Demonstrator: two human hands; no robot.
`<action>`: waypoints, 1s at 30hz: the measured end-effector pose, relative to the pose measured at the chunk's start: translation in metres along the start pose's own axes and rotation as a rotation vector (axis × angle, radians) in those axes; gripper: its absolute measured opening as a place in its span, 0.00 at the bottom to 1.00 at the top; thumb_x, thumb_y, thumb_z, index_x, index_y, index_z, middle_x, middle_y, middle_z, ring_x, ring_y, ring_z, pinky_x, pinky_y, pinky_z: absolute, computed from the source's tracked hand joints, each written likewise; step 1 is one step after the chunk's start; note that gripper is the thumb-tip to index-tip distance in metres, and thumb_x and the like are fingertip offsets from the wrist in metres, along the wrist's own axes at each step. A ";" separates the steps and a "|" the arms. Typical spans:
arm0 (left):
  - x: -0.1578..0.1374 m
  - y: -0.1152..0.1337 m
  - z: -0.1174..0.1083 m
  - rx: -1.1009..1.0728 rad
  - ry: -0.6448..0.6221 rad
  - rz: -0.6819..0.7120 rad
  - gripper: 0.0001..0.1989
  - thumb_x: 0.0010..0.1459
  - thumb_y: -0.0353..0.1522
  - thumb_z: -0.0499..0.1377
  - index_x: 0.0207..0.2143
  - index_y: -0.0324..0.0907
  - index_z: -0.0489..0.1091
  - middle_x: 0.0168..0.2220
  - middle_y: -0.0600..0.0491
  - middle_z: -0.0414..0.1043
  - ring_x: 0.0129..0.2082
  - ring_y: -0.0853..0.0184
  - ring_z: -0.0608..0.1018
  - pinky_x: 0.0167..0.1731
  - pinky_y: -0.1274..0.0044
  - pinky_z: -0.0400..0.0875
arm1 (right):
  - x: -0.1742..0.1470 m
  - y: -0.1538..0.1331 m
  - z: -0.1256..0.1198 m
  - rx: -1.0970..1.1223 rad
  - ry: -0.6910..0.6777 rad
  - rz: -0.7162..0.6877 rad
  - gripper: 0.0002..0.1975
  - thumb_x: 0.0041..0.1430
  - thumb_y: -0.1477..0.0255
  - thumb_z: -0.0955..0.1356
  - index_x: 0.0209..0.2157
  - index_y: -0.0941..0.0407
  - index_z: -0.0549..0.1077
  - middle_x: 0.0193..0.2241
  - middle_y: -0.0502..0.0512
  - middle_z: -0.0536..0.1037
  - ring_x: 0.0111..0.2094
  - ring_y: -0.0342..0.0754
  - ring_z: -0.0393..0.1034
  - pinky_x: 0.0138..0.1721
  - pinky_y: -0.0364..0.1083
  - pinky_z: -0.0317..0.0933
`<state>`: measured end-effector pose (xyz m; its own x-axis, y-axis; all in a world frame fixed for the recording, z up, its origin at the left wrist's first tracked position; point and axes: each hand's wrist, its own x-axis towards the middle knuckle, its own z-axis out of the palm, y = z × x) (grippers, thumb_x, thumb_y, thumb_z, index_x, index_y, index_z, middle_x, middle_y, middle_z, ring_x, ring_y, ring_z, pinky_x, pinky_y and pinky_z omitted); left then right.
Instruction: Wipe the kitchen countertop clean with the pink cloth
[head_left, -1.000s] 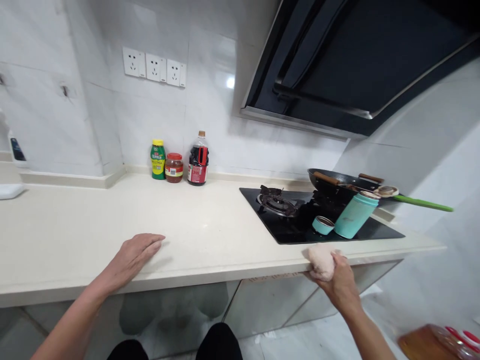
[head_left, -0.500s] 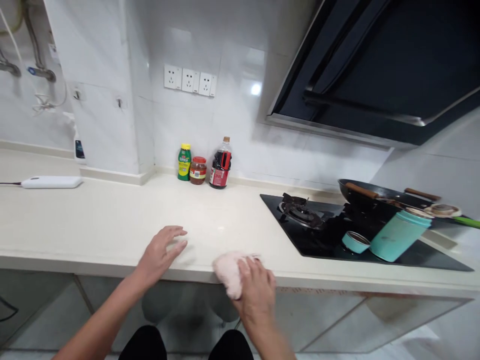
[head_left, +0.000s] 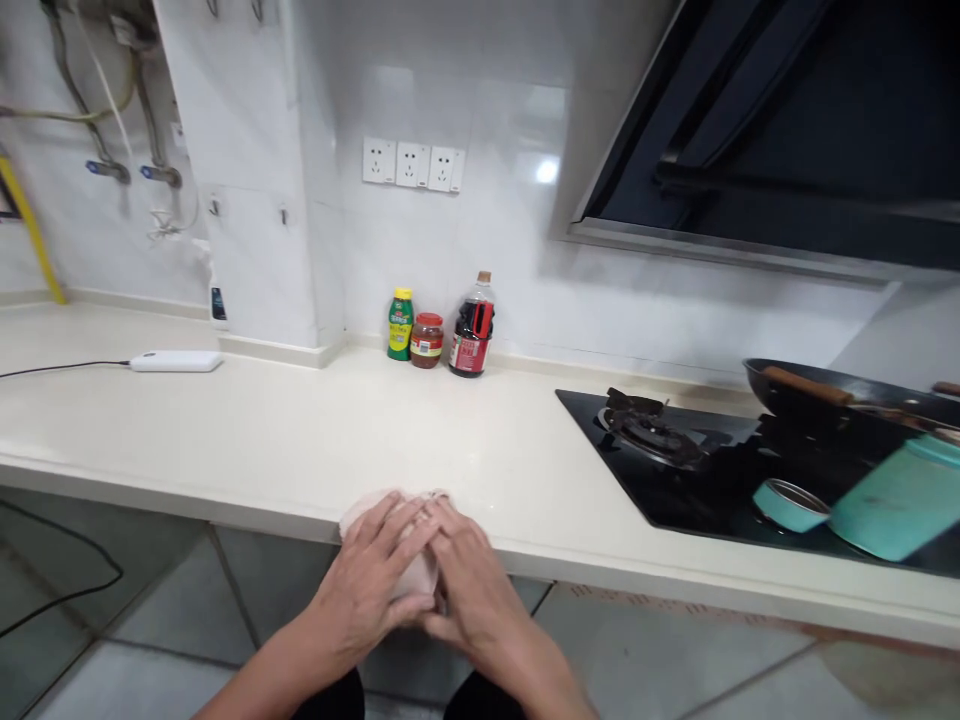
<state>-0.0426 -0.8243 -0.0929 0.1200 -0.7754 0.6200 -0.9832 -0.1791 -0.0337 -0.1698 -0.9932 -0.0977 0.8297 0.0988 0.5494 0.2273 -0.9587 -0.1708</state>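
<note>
A pale pink cloth [head_left: 367, 508] lies bunched at the front edge of the white countertop [head_left: 247, 440], part of it hanging over the rim. My left hand [head_left: 371, 575] rests on the cloth, fingers laid over its top and thumb below. Right beside it, my right hand [head_left: 472, 580] grips the same cloth from the other side. The fingertips of both hands meet near the middle. Much of the cloth is hidden beneath my fingers.
At the wall stand a green bottle [head_left: 400, 326], a red-lidded jar [head_left: 427, 342] and a dark sauce bottle [head_left: 471, 335]. A gas hob [head_left: 600, 440] to the right holds a wok [head_left: 802, 395], a turquoise canister [head_left: 896, 500] and its small cup [head_left: 791, 505]. A white corded device [head_left: 176, 361] lies left.
My right hand has moved left with the cloth along the counter edge. My left hand, open and apart before, has come down onto the cloth. The view has swung left.
</note>
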 end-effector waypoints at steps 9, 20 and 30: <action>0.002 0.023 0.005 0.229 0.012 -0.075 0.33 0.56 0.46 0.65 0.63 0.52 0.64 0.65 0.47 0.66 0.66 0.47 0.62 0.65 0.52 0.34 | -0.058 0.125 -0.087 -0.177 0.225 0.361 0.19 0.68 0.57 0.60 0.51 0.51 0.74 0.51 0.61 0.76 0.53 0.58 0.71 0.56 0.59 0.63; 0.064 0.111 0.091 0.342 0.055 0.085 0.20 0.66 0.44 0.54 0.59 0.60 0.67 0.67 0.51 0.60 0.66 0.49 0.61 0.59 0.50 0.54 | -0.078 0.189 -0.067 -0.102 0.107 0.533 0.24 0.64 0.48 0.60 0.46 0.50 0.74 0.48 0.59 0.78 0.52 0.59 0.71 0.56 0.61 0.63; 0.021 0.039 0.057 0.245 0.267 0.124 0.17 0.66 0.41 0.59 0.57 0.63 0.69 0.66 0.56 0.61 0.65 0.54 0.60 0.58 0.59 0.57 | -0.086 0.203 -0.070 -0.044 0.014 0.622 0.30 0.58 0.42 0.61 0.47 0.50 0.76 0.52 0.60 0.77 0.54 0.63 0.70 0.56 0.63 0.62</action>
<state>-0.0701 -0.8820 -0.1257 -0.0700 -0.6207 0.7809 -0.9220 -0.2585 -0.2882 -0.2305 -1.2153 -0.1225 0.7930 -0.4849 0.3687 -0.3177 -0.8457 -0.4288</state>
